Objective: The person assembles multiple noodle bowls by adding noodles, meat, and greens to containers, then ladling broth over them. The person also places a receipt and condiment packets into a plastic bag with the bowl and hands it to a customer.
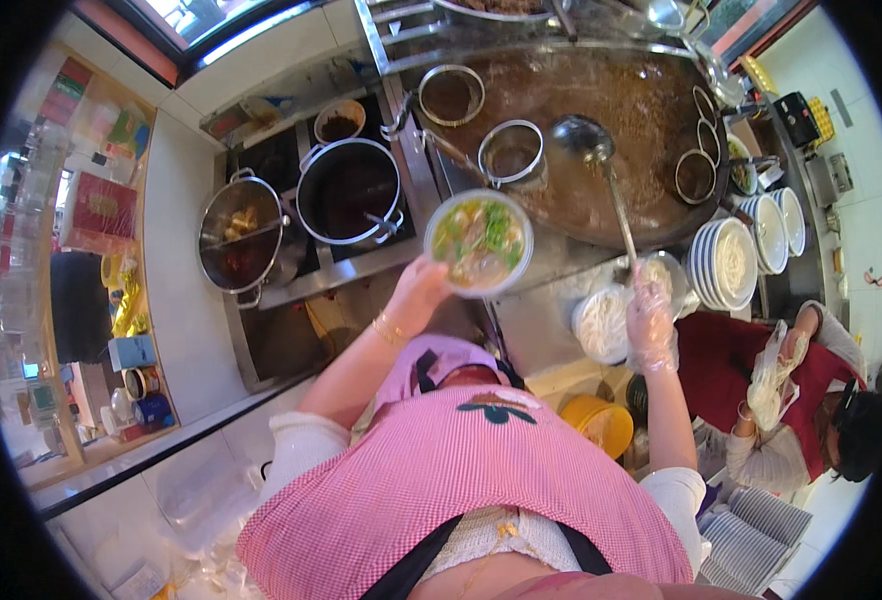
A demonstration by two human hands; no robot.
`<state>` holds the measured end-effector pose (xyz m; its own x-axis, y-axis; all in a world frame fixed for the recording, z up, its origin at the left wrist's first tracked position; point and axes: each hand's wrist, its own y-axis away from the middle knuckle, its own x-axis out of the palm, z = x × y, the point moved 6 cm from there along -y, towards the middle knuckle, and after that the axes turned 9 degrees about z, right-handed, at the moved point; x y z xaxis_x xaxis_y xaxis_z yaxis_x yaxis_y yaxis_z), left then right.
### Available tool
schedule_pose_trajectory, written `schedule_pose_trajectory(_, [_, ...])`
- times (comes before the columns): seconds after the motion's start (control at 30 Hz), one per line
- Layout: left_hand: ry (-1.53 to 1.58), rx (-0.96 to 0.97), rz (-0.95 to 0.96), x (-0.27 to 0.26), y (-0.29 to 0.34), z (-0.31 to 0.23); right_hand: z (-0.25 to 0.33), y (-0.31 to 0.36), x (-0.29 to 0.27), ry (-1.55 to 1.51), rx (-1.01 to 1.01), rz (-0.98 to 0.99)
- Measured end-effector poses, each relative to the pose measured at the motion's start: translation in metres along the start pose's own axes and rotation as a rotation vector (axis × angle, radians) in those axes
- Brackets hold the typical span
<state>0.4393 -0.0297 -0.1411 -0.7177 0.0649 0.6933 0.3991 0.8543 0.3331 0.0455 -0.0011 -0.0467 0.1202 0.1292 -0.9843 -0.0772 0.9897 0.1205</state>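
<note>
My left hand point(419, 298), bare with a bracelet at its wrist, grips the near left side of a round bowl point(528, 250). The bowl holds soup topped with chopped greens point(501, 235). On my right hand point(651, 318) is a clear plastic glove, its fingers wrapped round the handle of a long metal ladle point(618, 205). The ladle's head lies at the surface of brown broth point(651, 120) in a wide round cauldron, beyond and to the right of the bowl. Close beside my right hand sits a bowl of white noodles point(601, 325).
Metal strainers point(513, 126) hang in the cauldron. To the left, a dark-filled pot point(306, 215) and a divided pot point(204, 245) stand on the stove. Stacked noodle bowls point(703, 265) line the right counter. A co-worker in a red apron point(716, 365) handles a plastic bag nearby.
</note>
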Motion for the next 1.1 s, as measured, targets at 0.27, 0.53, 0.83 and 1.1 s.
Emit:
schedule_pose_trajectory(0.27, [0.195,0.106,0.031,-0.026,0.05,-0.015,0.11,-0.145,-0.042,-0.219,-0.21,-0.299])
schedule_pose_trajectory(0.53, [0.186,0.289,-0.151,-0.031,0.111,-0.025,0.169,-0.417,-0.083,-1.165,-0.191,0.054])
schedule_pose_trajectory(0.83, [0.167,0.472,-0.372,-0.013,0.215,0.025,0.242,-0.273,-0.089,-1.529,-0.451,-0.164])
schedule_pose_trajectory(1.1, [0.415,0.845,-0.531,0.043,0.354,0.108,0.414,0.003,-0.054,-1.016,-1.07,0.585])
